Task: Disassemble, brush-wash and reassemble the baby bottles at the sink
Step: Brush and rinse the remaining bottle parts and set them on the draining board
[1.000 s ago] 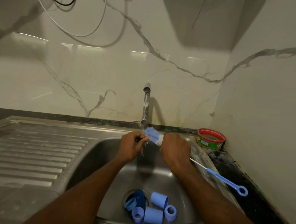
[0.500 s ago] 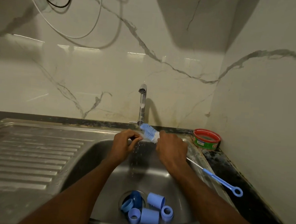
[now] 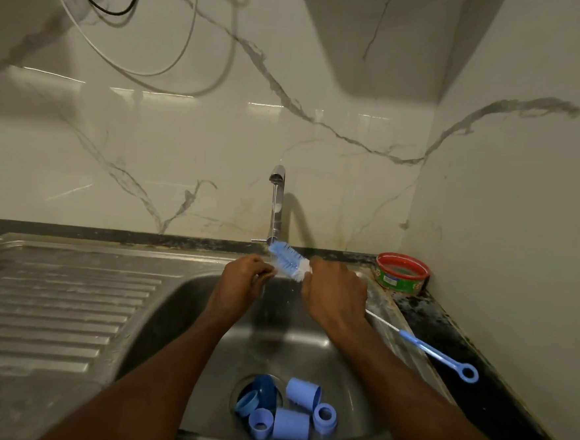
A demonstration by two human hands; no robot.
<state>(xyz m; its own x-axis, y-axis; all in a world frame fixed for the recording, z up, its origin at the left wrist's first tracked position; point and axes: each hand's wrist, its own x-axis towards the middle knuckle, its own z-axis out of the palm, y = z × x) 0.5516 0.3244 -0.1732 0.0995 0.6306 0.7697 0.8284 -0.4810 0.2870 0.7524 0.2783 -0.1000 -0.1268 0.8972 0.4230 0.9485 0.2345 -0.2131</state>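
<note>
Brush head (image 3: 287,260) lifted nearer tap (image 3: 276,198). Right hand (image 3: 333,298) grips wire; left hand (image 3: 243,282) fingers curled, contents hidden. Risk: wet slip, splashing.

Two bare forearms reach into view from the bottom edge, no sleeve showing on either as far up as the picture runs. The left hand (image 3: 243,278) and the right hand (image 3: 333,291) are uncovered, without gloves. No ring, watch, bracelet or band can be made out on the fingers or wrists, though the light is dim and fine detail is hard to tell. Nothing else of the person shows.
</note>
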